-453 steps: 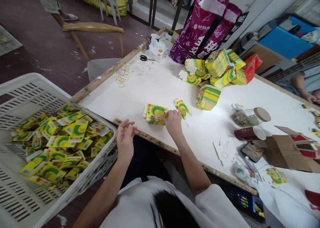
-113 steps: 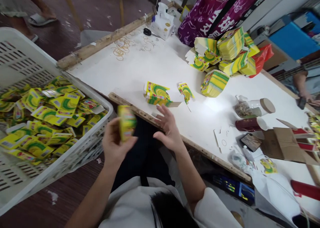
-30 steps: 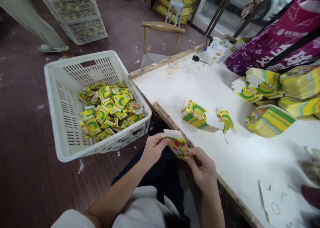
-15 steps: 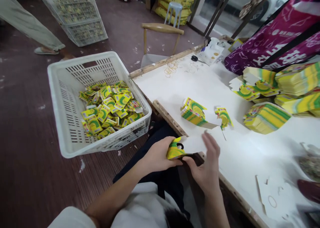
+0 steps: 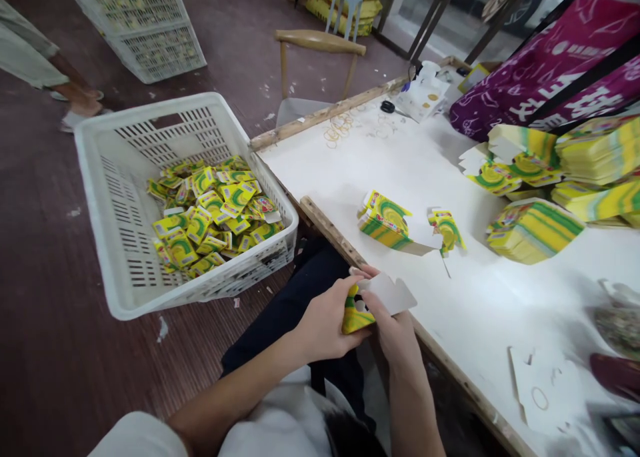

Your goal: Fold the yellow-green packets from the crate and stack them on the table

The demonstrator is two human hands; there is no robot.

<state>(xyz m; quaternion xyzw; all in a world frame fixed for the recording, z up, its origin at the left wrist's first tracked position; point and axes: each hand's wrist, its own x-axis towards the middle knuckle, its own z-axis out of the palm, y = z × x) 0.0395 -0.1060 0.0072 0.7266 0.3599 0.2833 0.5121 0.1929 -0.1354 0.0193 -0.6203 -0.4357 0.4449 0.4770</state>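
Observation:
Near the table's front edge, my left hand (image 5: 327,317) is wrapped round the left side of a yellow-green carton (image 5: 356,318). My right hand (image 5: 393,323) grips the carton's right side, its thumb at the dark opening and its fingers behind. A white flap of the carton sticks out to the right above my right hand. On the white table (image 5: 310,167) just beyond lie a stack of folded cartons (image 5: 384,223) and a single small carton piece (image 5: 447,230).
A white crate (image 5: 117,270) of small yellow packets (image 5: 213,207) stands at the left. Farther back are a wooden chair (image 5: 320,41), a stool (image 5: 345,0), stacked crates (image 5: 160,37) and a person's legs (image 5: 35,50). Carton stacks (image 5: 537,230) and a purple bag (image 5: 540,70) are at the right.
My right hand has moved left and closed on the carton, its raised fingers now behind it. The view has shifted slightly, and the person's legs at the upper left have moved.

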